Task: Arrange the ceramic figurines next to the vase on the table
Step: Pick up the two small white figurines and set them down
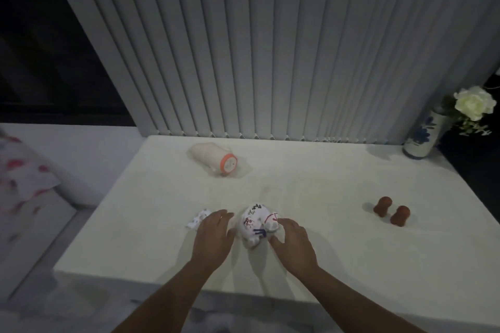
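A: Both hands flank the painted white figurine near the table's front edge, centre. Left hand open, fingers spread, touching its left side. Right hand cupped against its right side, fingertips on it. Contact yes, firm grasp can't tell.

B: Risks?

A: Glazed ceramic, likely slick. If it's lifted on fingertips only, it could slip and chip on the table. Front edge is close too.

B: Destination?

A: Blue-and-white vase with a white flower, far right corner, almost at the edge. Long diagonal carry. An overshoot could knock the vase; it looks tall and narrow, probably tippy.

B: Anything in the path?

A: Two small brown figurines near the right edge, between here and the vase. A low pass could clip them. Pink pig figurine lies on its side, back left-centre, clear of the route. Small white piece just beside the left hand, partly hidden.
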